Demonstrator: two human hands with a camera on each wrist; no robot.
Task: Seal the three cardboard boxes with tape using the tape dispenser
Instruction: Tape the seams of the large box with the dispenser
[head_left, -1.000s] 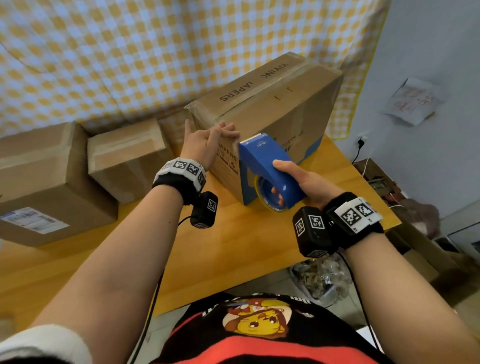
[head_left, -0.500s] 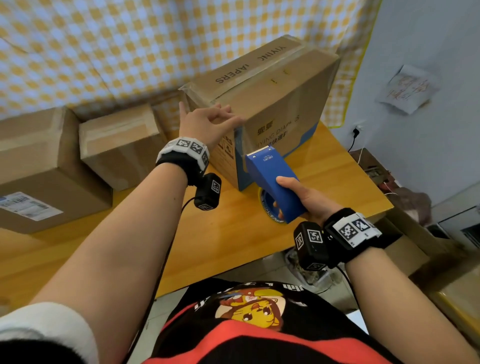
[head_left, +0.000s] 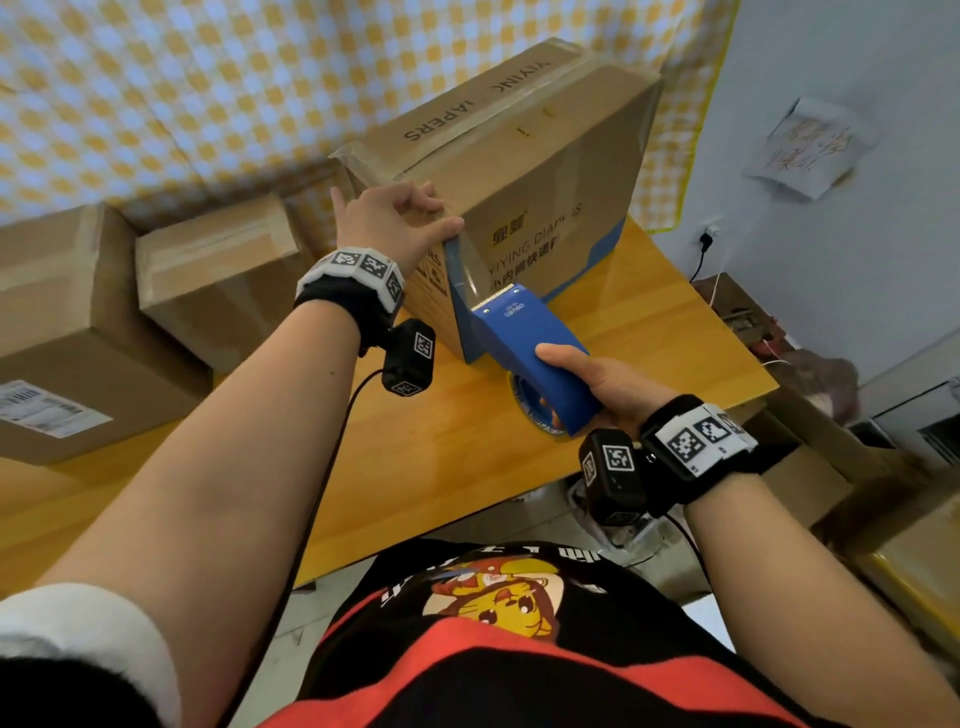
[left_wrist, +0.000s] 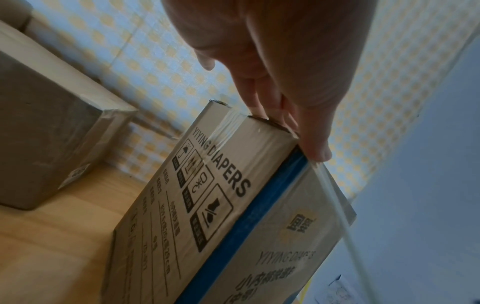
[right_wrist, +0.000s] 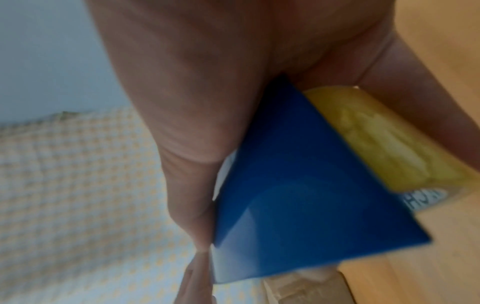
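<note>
Three brown cardboard boxes sit on the orange-yellow wooden table (head_left: 426, 467), in front of a yellow-and-white checked cloth (head_left: 182, 93) hung on the wall. Farthest left lies the big plain brown box with a white shipping label (head_left: 67, 332); just beside it, to its right, lies the smaller plain brown box (head_left: 218, 270), with clear tape along its top seam. Right of these stands the large printed diaper box with a blue band along its lower edge (head_left: 545, 171), tilted up on one edge so its long taped top faces up and left. The left hand (head_left: 395, 223) rests on the near upper corner of this printed box, its fingers bent over the top edge; in the left wrist view the thumb (left_wrist: 315, 148) presses the end of a strip of clear tape (head_left: 470, 270) against the corner. That strip runs down from the corner to the toothed cutter of the blue hand-held tape dispenser (head_left: 535, 358), which sits low and in front of the box, close above the table near its front edge. The right hand (head_left: 608, 384) grips the dispenser's body, thumb on top and fingers curled underneath around the roll; the right wrist view shows the yellowish tape roll (right_wrist: 384, 139) inside the blue housing, blurred.
</note>
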